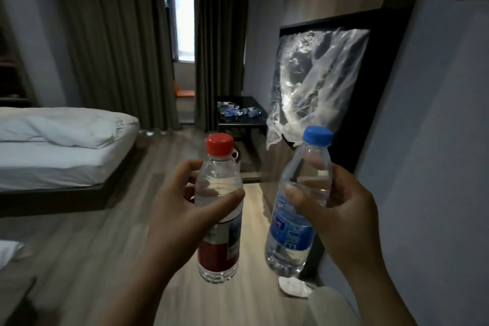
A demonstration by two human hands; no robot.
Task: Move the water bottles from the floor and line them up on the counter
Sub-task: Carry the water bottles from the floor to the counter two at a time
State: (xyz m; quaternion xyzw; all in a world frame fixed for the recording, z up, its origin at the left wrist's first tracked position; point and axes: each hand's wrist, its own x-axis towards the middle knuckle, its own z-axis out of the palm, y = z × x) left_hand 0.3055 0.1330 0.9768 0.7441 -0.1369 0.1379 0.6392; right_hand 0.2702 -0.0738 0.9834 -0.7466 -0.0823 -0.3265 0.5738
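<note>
My left hand (180, 209) grips a clear water bottle with a red cap and a red-and-white label (218, 241), held upright in front of me. My right hand (341, 209) grips a clear bottle with a blue cap and a blue label (291, 230), tilted slightly to the right. Both bottles are held above the wooden floor. Farther ahead, a dark counter (251, 120) against the right wall carries several blue-labelled bottles (238, 111), some lying down.
A bed with white bedding (60, 145) fills the left side. A black frame draped with clear plastic wrap (317, 82) leans on the right wall. Wooden floor (105, 233) runs between bed and wall toward curtains (119, 42) and a window. Something white (293, 287) lies on the floor.
</note>
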